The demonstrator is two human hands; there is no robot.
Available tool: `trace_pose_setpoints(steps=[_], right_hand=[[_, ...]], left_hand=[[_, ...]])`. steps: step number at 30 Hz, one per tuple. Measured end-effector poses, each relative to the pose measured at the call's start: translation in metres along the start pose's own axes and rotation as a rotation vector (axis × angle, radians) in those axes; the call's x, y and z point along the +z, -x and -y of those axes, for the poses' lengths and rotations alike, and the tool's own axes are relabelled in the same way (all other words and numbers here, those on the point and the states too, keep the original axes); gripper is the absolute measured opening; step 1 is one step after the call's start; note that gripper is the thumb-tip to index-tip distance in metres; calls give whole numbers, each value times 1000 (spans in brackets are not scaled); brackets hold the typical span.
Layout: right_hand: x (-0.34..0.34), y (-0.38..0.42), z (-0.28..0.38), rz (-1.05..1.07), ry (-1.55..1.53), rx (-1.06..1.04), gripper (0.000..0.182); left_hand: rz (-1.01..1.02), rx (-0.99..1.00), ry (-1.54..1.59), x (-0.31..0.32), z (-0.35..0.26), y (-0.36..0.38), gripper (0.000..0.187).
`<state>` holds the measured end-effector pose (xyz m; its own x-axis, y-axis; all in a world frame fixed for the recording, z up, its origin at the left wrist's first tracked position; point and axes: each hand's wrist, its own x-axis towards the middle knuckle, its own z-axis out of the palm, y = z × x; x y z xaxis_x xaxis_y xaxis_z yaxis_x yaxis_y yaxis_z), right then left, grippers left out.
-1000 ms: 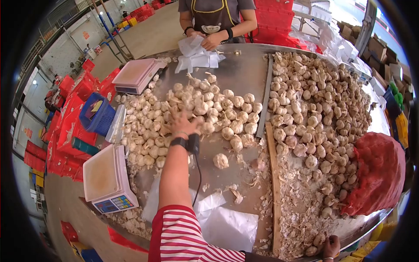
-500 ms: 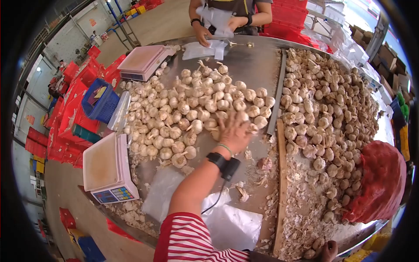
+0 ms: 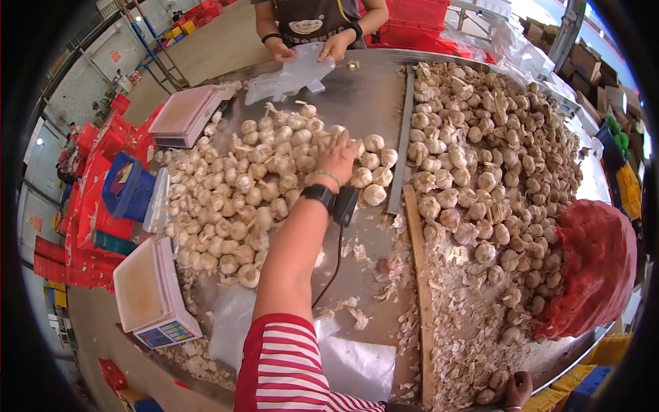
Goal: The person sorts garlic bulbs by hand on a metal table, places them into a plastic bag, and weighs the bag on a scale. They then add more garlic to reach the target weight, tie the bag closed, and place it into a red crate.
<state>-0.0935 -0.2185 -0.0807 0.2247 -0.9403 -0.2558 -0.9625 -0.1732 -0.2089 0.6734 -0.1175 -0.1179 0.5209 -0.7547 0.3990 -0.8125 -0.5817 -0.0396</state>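
My left hand [image 3: 338,161] lies over the near right side of a pile of pale garlic bulbs [image 3: 233,185] on the metal table. Its fingers are stretched out and slightly spread, resting on bulbs; the palm side is hidden. A small group of bulbs [image 3: 374,177] sits just right of the hand. A dark watch and a box with a cable are strapped to that wrist. Only part of my right hand [image 3: 519,389] shows at the bottom edge, beside a few garlic bulbs [image 3: 491,388]; its fingers are mostly hidden.
Browner garlic [image 3: 480,151] fills the right side behind a metal strip and wooden slat [image 3: 419,295]. A red mesh sack [image 3: 594,264] lies there. Two scales [image 3: 152,292] stand left; plastic bags [image 3: 357,364] lie nearby. Opposite, a person's hands [image 3: 335,47] hold a clear bag.
The view has shifted. My left hand has moved farther up the pile, with bulbs now gathered to its right. The person opposite now holds a clear bag lower, over the table.
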Motion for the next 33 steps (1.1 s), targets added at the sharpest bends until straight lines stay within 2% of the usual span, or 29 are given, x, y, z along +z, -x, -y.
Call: trace_pose_setpoints(steps=[2, 4, 7, 9, 10, 11, 12, 13, 14, 16, 17, 19, 20, 22, 24, 27, 33], right_hand=[[4, -2, -3, -3, -15, 16, 25], [12, -2, -7, -210, -92, -109, 13], [10, 0, -6, -216, -92, -114, 13], [13, -2, -7, -220, -93, -108, 13], [13, -4, -9, -219, -105, -106, 13], [11, -5, -12, -155, -78, -79, 17], [9, -3, -11, -89, -50, -52, 22], [14, -1, -2, -250, -103, -109, 15], [14, -2, -7, -231, -73, -127, 15], [9, -1, 1, -192, -114, -90, 15], [10, -1, -1, -213, -113, -117, 16], [10, 0, -1, -221, -138, -133, 17], [8, 1, 3, -213, -168, -124, 18], [7, 0, 1, -198, -130, -119, 21], [3, 3, 8, -195, -135, -128, 23], [-5, 9, 18, -190, -184, -135, 23], [0, 8, 7, -208, -282, -172, 23]], left_hand=[[308, -85, 125, 14, -3, -17, 60], [404, -142, 166, 4, -4, -28, 65], [382, -178, 160, -16, -19, -15, 60], [-104, -251, 610, -30, -30, 6, 49], [-185, -216, 666, -38, -37, 18, 52], [-131, -299, 809, -52, -48, 32, 50], [-91, -324, 1098, -68, -61, 50, 49], [-43, -352, 1389, -85, -74, 70, 47], [51, -438, 1644, -104, -89, 90, 48], [270, -559, 1719, -150, -110, 126, 51], [288, -570, 1721, -164, -118, 143, 51], [425, -603, 2332, -188, -138, 175, 52], [445, -617, 2339, -200, -148, 188, 52], [596, -618, 2578, -224, -170, 209, 56], [633, -644, 2504, -247, -192, 226, 57], [564, -567, 2316, -271, -219, 244, 56], [470, -438, 2200, -280, -265, 270, 48]])
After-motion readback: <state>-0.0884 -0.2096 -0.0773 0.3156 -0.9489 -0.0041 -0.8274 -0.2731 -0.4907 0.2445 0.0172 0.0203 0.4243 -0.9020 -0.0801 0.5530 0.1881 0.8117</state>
